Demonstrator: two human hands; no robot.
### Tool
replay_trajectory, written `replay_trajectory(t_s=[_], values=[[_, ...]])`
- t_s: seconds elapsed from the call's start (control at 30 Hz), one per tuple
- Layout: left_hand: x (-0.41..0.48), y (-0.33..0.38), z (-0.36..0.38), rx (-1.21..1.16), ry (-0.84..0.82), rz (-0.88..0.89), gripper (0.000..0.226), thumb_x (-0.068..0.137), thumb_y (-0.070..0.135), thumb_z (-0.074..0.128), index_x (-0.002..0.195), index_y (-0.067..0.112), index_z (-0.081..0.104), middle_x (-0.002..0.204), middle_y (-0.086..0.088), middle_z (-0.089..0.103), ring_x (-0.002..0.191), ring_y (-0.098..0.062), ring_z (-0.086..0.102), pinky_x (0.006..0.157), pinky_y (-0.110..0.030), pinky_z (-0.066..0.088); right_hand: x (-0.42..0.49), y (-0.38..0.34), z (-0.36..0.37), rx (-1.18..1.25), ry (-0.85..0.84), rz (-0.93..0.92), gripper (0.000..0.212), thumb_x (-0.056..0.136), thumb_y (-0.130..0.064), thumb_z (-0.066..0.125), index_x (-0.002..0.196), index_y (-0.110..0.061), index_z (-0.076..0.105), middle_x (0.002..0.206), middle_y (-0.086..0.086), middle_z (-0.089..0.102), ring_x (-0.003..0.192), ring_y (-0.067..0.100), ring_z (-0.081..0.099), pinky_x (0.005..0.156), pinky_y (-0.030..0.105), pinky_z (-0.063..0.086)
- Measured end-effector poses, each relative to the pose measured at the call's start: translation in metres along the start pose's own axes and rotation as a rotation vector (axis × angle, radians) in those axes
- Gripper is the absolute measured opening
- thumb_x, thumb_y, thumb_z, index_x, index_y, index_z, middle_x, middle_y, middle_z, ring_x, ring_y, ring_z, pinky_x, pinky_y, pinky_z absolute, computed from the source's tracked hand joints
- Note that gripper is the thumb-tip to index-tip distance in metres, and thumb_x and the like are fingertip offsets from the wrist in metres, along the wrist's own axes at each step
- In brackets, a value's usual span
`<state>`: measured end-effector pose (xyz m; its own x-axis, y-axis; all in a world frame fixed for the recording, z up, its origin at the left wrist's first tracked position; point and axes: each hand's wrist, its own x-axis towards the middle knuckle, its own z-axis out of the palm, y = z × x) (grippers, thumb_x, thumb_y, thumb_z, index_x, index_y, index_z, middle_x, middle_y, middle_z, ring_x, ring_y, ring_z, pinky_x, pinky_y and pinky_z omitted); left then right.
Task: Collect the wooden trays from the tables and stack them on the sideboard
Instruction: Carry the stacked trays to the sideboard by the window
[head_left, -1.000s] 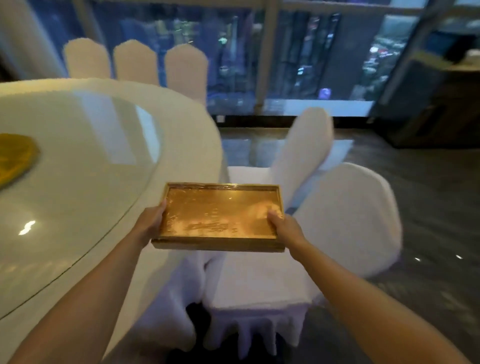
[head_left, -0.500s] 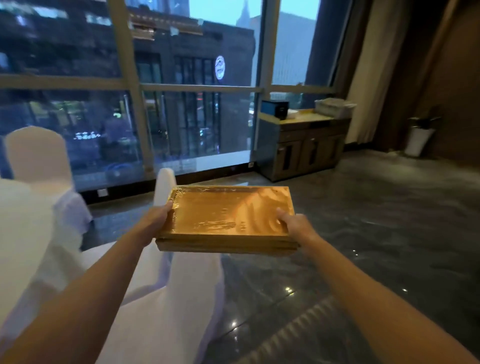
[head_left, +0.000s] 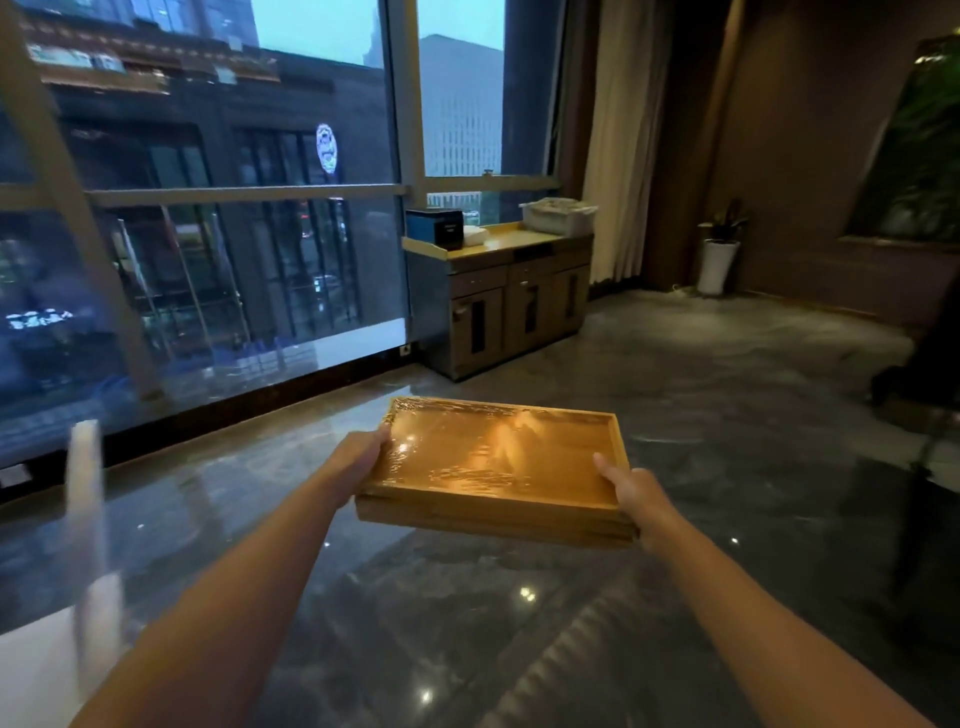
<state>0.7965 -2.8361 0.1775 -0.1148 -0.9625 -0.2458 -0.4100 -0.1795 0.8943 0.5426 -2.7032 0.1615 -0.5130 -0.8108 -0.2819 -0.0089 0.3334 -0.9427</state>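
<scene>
I hold a stack of flat wooden trays, the top one covered in shiny plastic wrap, level in front of me above the floor. My left hand grips the stack's left short edge. My right hand grips the right short edge with the thumb lying inside the top tray. The wooden sideboard stands ahead against the window, a few steps away, with part of its yellow top bare.
On the sideboard sit a dark box, folded white cloth and a wrapped white bin. A white chair back is at my lower left. A potted plant stands by the curtain. Glossy grey floor lies between.
The view has swung right from the round table and white chairs toward the sideboard, which now looks nearer. Both hands keep the same hold on the trays.
</scene>
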Motion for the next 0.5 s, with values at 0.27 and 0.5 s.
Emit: replay_trajectory(t_s=[0.27,0.5], values=[[0.200,0.096,0.100,-0.073,0.015,-0.029,0.047,0.097,0.030,0.042,0.128,-0.004,0.051,0.134,-0.021,0.053,0.122,-0.036,0.050,0.106,-0.041,0.036,0.209,-0.068,-0.033,-0.023,0.085,0.027,0.053,0.091,-0.036,0.050,0.122,0.007,0.052,0.112,0.017,0.060,0.109,0.033,0.056,0.104,0.042,0.041],[0.366,0.186,0.188,-0.070,-0.013,-0.043,0.050,0.096,0.033,0.043,0.131,-0.003,0.050,0.134,-0.021,0.053,0.123,-0.036,0.050,0.107,-0.042,0.035,0.406,-0.119,-0.078,-0.021,0.087,0.026,0.054,0.093,-0.038,0.046,0.126,0.005,0.047,0.106,0.011,0.051,0.097,0.025,0.048,0.083,0.033,0.037]])
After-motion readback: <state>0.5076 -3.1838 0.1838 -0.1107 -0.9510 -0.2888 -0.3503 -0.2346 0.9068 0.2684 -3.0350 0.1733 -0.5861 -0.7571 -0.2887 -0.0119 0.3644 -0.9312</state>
